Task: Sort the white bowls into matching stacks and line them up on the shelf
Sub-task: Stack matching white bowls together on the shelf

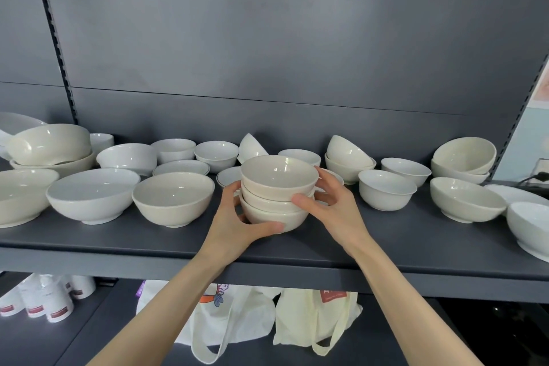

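A stack of three cream bowls [277, 187] stands near the front middle of the dark grey shelf [386, 235]. My left hand [237, 223] cups the bottom bowl from the left, thumb across its front. My right hand [329, 205] wraps the stack's right side, thumb on the middle bowl. Many loose white and cream bowls lie along the shelf: a cream bowl [173, 197] just left of the stack, a wide white bowl [92, 194] further left, and a small white bowl [386, 189] to the right.
Tilted nested bowls sit at the far left [50, 144], behind the right hand [349, 157] and at the far right [463, 157]. On the lower shelf lie cloth tote bags [312, 321] and white cups [50, 297]. A slotted upright [56, 38] runs up the back panel.
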Demonstrator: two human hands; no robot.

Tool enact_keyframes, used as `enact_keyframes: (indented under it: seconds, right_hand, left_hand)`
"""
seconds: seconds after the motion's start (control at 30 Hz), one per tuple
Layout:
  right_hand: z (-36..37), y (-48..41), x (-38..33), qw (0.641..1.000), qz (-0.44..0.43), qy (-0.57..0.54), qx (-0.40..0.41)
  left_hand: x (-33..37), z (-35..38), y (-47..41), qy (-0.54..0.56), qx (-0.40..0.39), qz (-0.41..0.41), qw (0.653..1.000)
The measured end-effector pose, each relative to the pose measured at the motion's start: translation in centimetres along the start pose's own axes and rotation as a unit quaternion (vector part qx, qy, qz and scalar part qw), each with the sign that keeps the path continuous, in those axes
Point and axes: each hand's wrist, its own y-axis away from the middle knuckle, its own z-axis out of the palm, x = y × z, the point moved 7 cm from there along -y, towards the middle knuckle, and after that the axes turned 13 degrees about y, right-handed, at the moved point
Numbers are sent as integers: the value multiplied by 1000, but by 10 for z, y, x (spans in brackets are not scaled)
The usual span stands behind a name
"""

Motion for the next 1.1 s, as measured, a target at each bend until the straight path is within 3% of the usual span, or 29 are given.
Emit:
enact_keyframes:
  seconds: [0.4, 1.1]
  right_hand:
    - [-39, 1, -24, 999, -13, -21, 34]
    - [-173, -96, -5, 994, -38, 17, 99]
  left_hand:
    - [43, 24, 0, -47, 11, 74, 996]
    - [46, 157, -136, -10, -59, 70, 996]
